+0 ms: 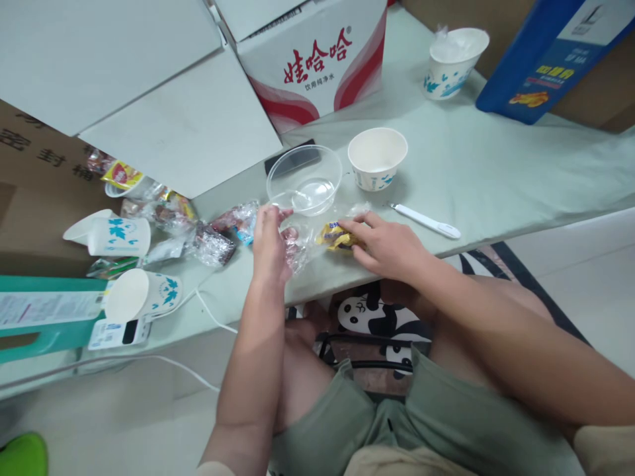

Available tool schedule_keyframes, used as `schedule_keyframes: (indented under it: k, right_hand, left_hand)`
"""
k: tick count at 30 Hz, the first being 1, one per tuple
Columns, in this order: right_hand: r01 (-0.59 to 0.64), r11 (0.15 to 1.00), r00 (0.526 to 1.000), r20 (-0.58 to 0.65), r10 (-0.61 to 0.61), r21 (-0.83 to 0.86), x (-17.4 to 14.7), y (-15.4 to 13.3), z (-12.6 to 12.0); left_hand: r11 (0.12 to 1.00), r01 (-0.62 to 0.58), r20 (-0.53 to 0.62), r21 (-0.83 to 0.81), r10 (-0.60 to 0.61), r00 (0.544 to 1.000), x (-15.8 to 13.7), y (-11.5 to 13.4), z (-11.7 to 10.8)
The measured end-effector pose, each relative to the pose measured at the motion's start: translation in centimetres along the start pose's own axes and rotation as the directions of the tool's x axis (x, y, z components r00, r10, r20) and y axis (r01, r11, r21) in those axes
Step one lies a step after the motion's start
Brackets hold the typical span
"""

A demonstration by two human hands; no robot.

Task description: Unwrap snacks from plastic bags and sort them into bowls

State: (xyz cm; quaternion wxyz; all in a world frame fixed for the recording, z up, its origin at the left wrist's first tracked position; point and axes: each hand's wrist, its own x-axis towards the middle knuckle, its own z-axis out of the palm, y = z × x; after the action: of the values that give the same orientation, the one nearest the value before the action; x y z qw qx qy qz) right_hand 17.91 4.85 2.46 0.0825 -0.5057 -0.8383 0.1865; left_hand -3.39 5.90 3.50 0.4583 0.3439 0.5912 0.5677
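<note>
My right hand [389,246] has its thumb and fingers around a small yellow snack packet [337,235] lying near the front edge of the table. My left hand [269,241] is beside a crumpled clear plastic wrapper [299,250], its fingers curved and apart; part of the wrapper is hidden behind them. Just behind both hands stands a clear plastic bowl [305,188]. A white paper bowl with blue leaves [376,165] is to its right. Right of my right hand lies a white utility knife [426,221].
Wrapped snacks [213,244] are heaped on the left, near paper cups [122,237] and a white cable [211,314]. White boxes [317,73] stand at the back. Another paper bowl [449,76] and a blue package [526,73] are at the far right.
</note>
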Motion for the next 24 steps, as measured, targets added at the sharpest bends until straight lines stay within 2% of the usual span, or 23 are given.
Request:
schedule_keyframes:
  k: [3, 6, 9, 11, 15, 19, 24]
  right_hand:
    - [-0.041, 0.999, 0.999, 0.003, 0.041, -0.021, 0.1, 0.2, -0.3]
    - [-0.013, 1.0, 1.0, -0.008, 0.014, 0.016, 0.0, 0.5, -0.2]
    - [0.062, 0.993, 0.997, -0.048, -0.058, 0.103, 0.2, 0.9, 0.5]
    - [0.088, 0.971, 0.996, -0.045, -0.08, 0.222, 0.4, 1.2, 1.1]
    - [0.046, 0.872, 0.999, -0.001, -0.052, 0.488, 0.8, 1.4, 2.0]
    - [-0.06, 0.654, 0.997, 0.074, 0.006, 0.754, 1.2, 1.2, 2.2]
    - [-0.197, 0.418, 0.979, 0.156, 0.13, 0.887, 1.4, 0.8, 1.9]
  left_hand:
    - [0.982, 0.062, 0.02, 0.179, -0.067, 0.998, -0.3, 0.3, -0.8]
    - [0.904, 0.049, 0.13, 0.425, -0.114, 0.985, -0.6, 0.2, -1.6]
    - [0.84, 0.045, 0.285, 0.54, -0.233, 0.93, -1.0, -0.3, -1.9]
    - [0.854, 0.113, 0.306, 0.509, -0.302, 0.903, -1.2, -0.5, -1.6]
    - [0.898, 0.371, 0.159, 0.236, -0.412, 0.897, -1.3, -0.4, -0.3]
    - [0.87, 0.493, 0.195, -0.008, -0.482, 0.854, -1.3, 0.2, 0.9]
    - [0.818, 0.565, 0.267, -0.108, -0.523, 0.809, -1.3, 0.7, 1.2]
